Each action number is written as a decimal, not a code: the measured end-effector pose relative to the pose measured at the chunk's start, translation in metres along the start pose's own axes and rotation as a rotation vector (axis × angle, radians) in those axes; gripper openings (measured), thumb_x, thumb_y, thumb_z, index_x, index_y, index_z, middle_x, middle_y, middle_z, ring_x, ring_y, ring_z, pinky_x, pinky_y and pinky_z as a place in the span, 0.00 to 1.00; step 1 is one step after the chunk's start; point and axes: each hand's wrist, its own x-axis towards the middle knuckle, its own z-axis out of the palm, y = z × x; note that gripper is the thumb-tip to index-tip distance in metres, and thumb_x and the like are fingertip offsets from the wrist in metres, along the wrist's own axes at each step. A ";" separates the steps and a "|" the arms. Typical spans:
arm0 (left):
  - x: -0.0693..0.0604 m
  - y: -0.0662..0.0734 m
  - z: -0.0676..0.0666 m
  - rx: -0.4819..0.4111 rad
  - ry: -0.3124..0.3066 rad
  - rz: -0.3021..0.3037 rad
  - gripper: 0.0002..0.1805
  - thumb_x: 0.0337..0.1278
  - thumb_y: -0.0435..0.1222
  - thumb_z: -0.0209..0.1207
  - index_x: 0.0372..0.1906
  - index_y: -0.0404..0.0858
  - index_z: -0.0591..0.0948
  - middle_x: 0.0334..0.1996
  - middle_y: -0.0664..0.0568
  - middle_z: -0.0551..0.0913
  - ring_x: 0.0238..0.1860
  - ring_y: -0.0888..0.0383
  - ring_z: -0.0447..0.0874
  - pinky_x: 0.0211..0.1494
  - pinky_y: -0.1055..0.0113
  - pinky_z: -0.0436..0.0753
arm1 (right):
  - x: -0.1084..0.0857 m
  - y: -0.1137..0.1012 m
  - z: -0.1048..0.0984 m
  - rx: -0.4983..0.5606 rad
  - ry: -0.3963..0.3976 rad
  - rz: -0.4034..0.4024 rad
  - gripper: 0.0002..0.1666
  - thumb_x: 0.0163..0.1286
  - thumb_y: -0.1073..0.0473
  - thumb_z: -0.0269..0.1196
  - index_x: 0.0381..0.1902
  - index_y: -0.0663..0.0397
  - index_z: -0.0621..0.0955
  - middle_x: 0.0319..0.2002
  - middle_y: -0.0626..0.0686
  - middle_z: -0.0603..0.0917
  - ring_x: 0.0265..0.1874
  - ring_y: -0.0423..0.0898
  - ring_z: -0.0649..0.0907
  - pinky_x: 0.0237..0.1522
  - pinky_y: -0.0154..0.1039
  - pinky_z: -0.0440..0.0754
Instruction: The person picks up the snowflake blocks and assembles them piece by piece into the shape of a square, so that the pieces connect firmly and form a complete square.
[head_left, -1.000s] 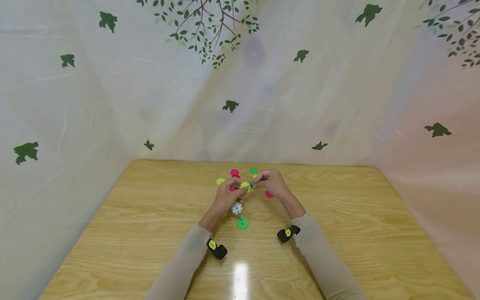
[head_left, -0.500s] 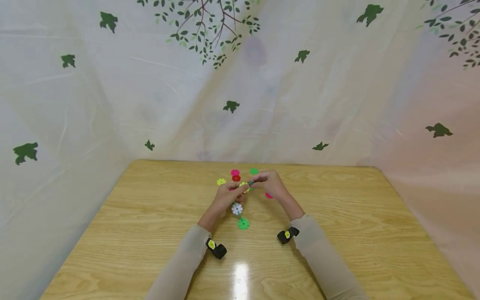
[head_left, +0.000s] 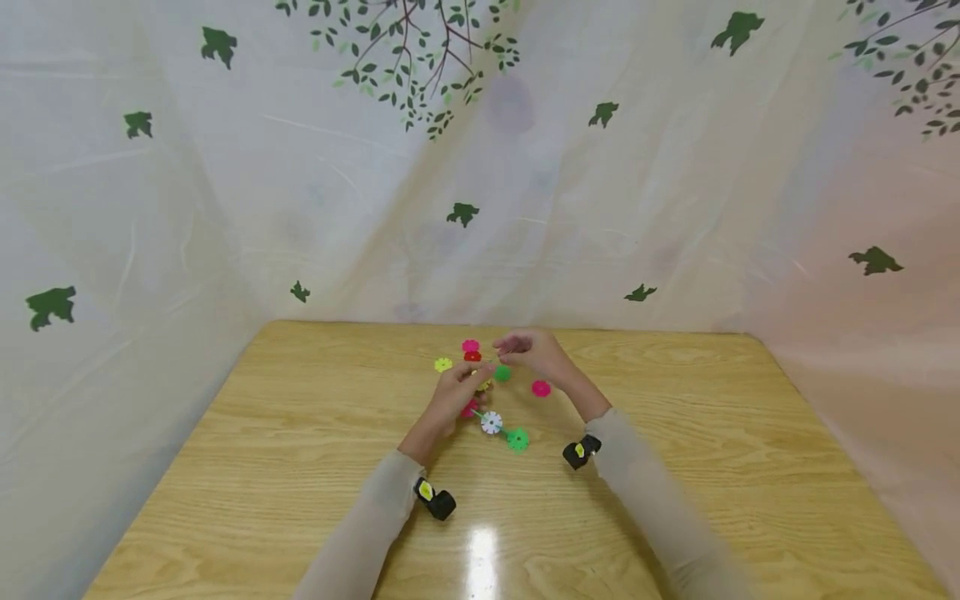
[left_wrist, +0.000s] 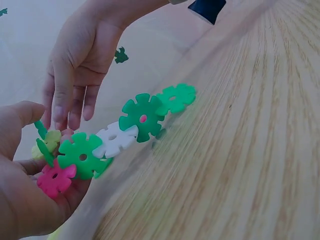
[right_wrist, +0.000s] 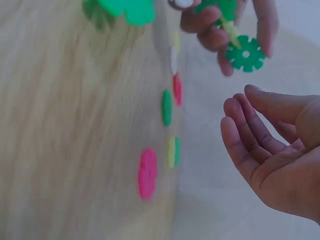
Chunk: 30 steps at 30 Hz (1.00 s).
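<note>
1. Two bare hands, the sleeves beige, hang near each other above a wooden table [head_left: 300, 433].
2. The left hand [head_left: 452, 393] holds a chain of flower-shaped discs [left_wrist: 119, 145] — thumb and fingers bent round one end.
3. Pink [left_wrist: 56, 183], green, white and two more green discs run outward from its grip; whether the far end touches the tabletop cannot be told.
4. Beside that hand, a notched green disc [right_wrist: 239, 56] joins a yellow piece [right_wrist: 231, 32].
5. The right hand [head_left: 542, 352] holds nothing, its fingers loosely spread, just apart from the notched disc.
6. Loose discs lie about the hands: a pink one [head_left: 541, 388] at right, a yellow one [head_left: 442, 364] at left, a red one [head_left: 472, 357] beyond.
7. Black wrist cameras [head_left: 441, 504] bear yellow patches — any lettering too small to read.
</note>
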 end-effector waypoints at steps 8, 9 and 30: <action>0.003 -0.005 -0.001 -0.085 -0.013 0.044 0.22 0.73 0.44 0.58 0.59 0.32 0.75 0.30 0.53 0.80 0.26 0.62 0.77 0.31 0.70 0.82 | 0.018 0.018 -0.008 -0.234 -0.134 -0.047 0.11 0.66 0.70 0.68 0.46 0.71 0.85 0.42 0.66 0.88 0.40 0.57 0.88 0.48 0.46 0.88; 0.003 -0.005 -0.001 -0.093 -0.016 0.045 0.22 0.74 0.44 0.58 0.59 0.32 0.75 0.31 0.53 0.80 0.26 0.62 0.77 0.31 0.70 0.82 | 0.019 0.021 -0.007 -0.255 -0.150 -0.040 0.11 0.66 0.70 0.68 0.46 0.70 0.86 0.40 0.65 0.88 0.38 0.56 0.87 0.45 0.43 0.88; 0.005 -0.007 -0.001 -0.110 -0.119 0.080 0.26 0.82 0.42 0.44 0.66 0.23 0.71 0.51 0.42 0.77 0.29 0.61 0.72 0.33 0.72 0.76 | 0.024 0.035 0.003 -0.316 -0.190 0.034 0.12 0.58 0.70 0.72 0.40 0.63 0.83 0.33 0.59 0.84 0.32 0.45 0.80 0.32 0.32 0.77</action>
